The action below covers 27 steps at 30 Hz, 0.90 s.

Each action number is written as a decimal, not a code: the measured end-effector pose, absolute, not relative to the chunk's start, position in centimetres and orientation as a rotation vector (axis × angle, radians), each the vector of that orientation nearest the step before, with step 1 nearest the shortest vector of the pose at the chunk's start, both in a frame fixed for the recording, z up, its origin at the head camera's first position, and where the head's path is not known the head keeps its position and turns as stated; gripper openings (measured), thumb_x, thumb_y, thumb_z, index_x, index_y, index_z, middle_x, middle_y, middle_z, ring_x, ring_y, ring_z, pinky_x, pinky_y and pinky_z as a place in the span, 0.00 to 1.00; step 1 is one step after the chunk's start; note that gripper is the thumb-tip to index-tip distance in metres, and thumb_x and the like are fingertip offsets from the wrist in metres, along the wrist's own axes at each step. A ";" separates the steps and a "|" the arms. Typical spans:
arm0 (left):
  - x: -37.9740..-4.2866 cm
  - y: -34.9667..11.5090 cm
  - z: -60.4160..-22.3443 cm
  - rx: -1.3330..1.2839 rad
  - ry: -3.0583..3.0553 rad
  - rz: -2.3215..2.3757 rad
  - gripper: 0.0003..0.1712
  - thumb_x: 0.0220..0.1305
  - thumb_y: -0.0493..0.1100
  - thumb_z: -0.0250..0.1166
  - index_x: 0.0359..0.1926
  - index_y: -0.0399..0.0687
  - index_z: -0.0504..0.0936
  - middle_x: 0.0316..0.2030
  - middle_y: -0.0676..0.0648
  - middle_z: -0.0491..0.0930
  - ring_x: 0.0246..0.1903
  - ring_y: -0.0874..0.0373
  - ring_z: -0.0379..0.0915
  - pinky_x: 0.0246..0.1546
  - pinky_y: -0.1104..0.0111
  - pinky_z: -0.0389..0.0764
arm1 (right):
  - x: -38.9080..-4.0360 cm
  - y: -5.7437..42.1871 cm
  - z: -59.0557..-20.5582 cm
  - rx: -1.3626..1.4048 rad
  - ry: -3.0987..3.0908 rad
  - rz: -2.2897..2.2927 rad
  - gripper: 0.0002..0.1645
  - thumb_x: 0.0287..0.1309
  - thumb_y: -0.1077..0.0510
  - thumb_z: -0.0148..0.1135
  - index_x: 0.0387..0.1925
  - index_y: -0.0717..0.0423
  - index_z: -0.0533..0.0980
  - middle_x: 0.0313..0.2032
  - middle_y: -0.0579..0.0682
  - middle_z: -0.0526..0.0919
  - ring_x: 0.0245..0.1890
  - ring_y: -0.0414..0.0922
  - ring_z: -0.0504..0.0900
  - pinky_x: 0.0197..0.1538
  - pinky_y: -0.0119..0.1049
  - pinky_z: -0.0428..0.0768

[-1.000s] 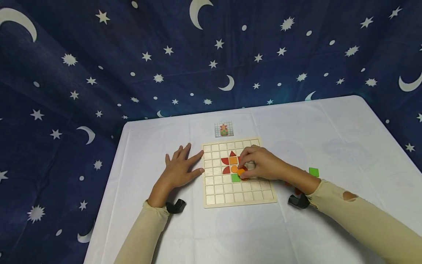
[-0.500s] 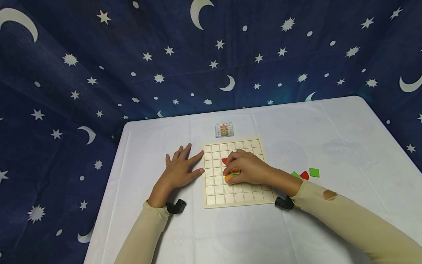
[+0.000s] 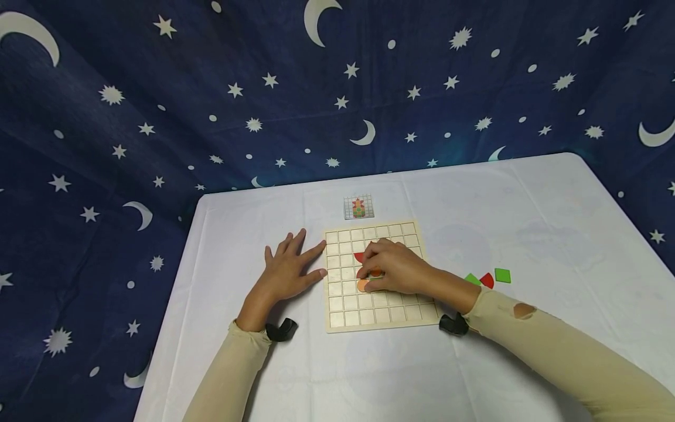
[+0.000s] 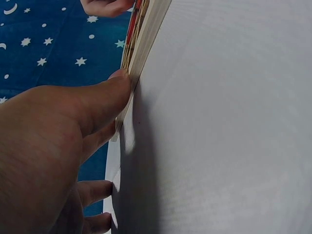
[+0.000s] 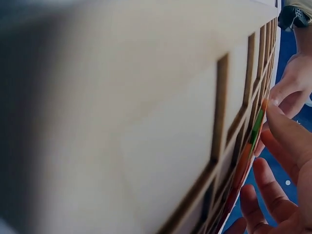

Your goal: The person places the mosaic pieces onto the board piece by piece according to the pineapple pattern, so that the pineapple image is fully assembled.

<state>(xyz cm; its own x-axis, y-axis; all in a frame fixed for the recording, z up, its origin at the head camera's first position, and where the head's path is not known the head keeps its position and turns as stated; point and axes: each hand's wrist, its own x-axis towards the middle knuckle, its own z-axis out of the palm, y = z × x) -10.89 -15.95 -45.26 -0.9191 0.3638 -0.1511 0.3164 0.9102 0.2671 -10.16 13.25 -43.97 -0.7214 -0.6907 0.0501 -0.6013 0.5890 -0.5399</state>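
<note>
A wooden grid board point(image 3: 382, 316) lies on the table with flat coloured pieces in several squares. My right hand point(image 3: 398, 266) is over its middle, thumb tip on a flat orange disc point(image 3: 362, 285) lying in a square. The right wrist view shows the thumb point(image 5: 287, 129) on the orange piece and the other fingers loosely bent, apart from it. A red quarter piece point(image 3: 360, 257) shows past my fingertips; the hand hides most other pieces. My left hand point(image 3: 287, 272) lies spread, with thumb and forefinger touching the board's left edge; its thumb point(image 4: 109, 95) shows there in the left wrist view.
A small pattern card point(image 3: 358, 207) lies behind the board. Right of the board, by my right forearm, are a green square point(image 3: 503, 275), a red quarter piece point(image 3: 487, 281) and another green piece point(image 3: 471, 279). A dark star-patterned cloth point(image 3: 295, 94) hangs behind the table.
My right hand moved left and slightly down across the board with the orange disc, which now lies flat in a square. The left hand has stayed still.
</note>
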 end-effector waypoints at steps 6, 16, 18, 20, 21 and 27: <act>-10.9 -15.8 -45.2 0.510 2.872 0.364 0.40 0.67 0.73 0.57 0.77 0.74 0.62 0.81 0.41 0.48 0.80 0.34 0.42 0.67 0.23 0.43 | -10.1 13.4 -44.0 -1.107 2.660 -0.824 0.10 0.52 0.45 0.79 0.38 0.35 0.90 0.42 0.35 0.81 0.43 0.37 0.73 0.42 0.35 0.70; -10.9 -15.7 -45.0 0.506 2.871 0.366 0.40 0.67 0.72 0.58 0.77 0.73 0.62 0.81 0.41 0.48 0.80 0.34 0.42 0.67 0.23 0.43 | -10.0 13.8 -43.8 -1.117 2.677 -0.833 0.09 0.52 0.47 0.79 0.37 0.37 0.90 0.40 0.35 0.81 0.39 0.36 0.71 0.41 0.34 0.70; -10.9 -15.7 -45.0 0.510 2.871 0.366 0.40 0.67 0.72 0.58 0.77 0.73 0.62 0.81 0.41 0.48 0.80 0.34 0.42 0.67 0.23 0.43 | -9.9 14.2 -43.5 -1.091 2.677 -0.839 0.08 0.53 0.48 0.79 0.37 0.37 0.90 0.40 0.35 0.80 0.41 0.37 0.72 0.45 0.36 0.72; -10.9 -15.7 -45.1 0.514 2.872 0.367 0.40 0.67 0.72 0.58 0.77 0.73 0.62 0.81 0.41 0.48 0.80 0.35 0.42 0.67 0.23 0.43 | -9.9 14.9 -43.1 -1.049 2.675 -0.863 0.06 0.53 0.49 0.79 0.35 0.38 0.90 0.41 0.35 0.80 0.44 0.38 0.73 0.49 0.39 0.74; -11.0 -15.7 -45.1 0.515 2.873 0.368 0.40 0.67 0.72 0.58 0.77 0.73 0.62 0.81 0.41 0.48 0.80 0.35 0.42 0.67 0.23 0.43 | -10.0 15.3 -42.9 -1.026 2.676 -0.874 0.06 0.53 0.50 0.79 0.34 0.38 0.90 0.41 0.35 0.81 0.45 0.38 0.74 0.51 0.41 0.74; -10.9 -15.7 -45.2 0.514 2.870 0.373 0.40 0.67 0.72 0.58 0.77 0.73 0.63 0.81 0.41 0.48 0.80 0.35 0.42 0.67 0.23 0.43 | -10.1 19.2 -41.5 -0.902 2.692 -0.908 0.05 0.54 0.54 0.78 0.34 0.40 0.90 0.42 0.36 0.81 0.50 0.41 0.75 0.55 0.46 0.75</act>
